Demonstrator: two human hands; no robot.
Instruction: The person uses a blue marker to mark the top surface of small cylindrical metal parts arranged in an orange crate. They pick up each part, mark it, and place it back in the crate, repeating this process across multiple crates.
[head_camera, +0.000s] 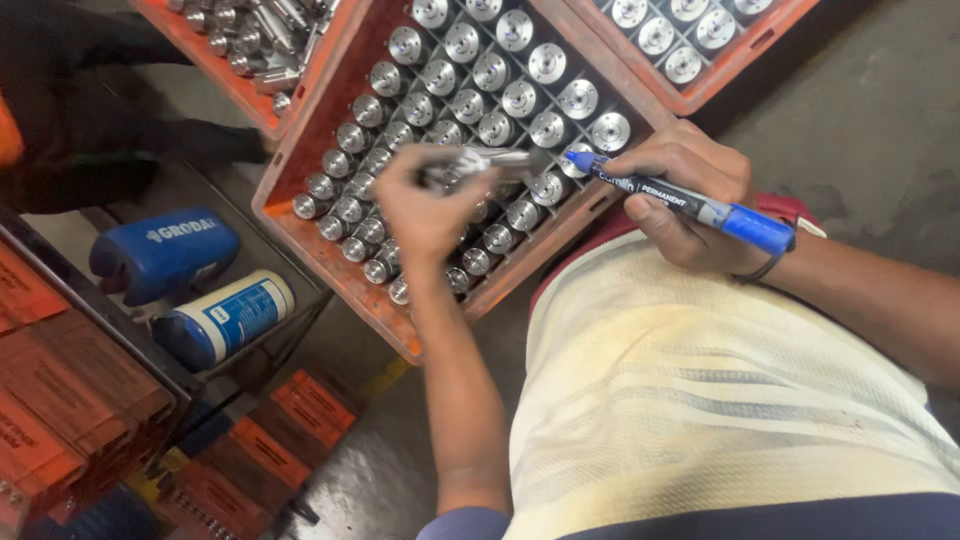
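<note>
The left hand (425, 205) gripped a metal part (480, 160) above the orange crate (330, 255) of steel cylinders (520, 98); the right hand (690, 190) clasped a blue marker (690, 203), tip near the part.

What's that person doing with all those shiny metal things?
The person holds one shiny metal part in the left hand, lifted just above an orange crate. The right hand holds a blue marker with its tip pointed at that part, very close to it. The crate is divided into little squares, and nearly each one has a round metal piece standing in it. More orange crates of metal parts sit beside it, and two blue containers lie on a shelf to the left.
</note>
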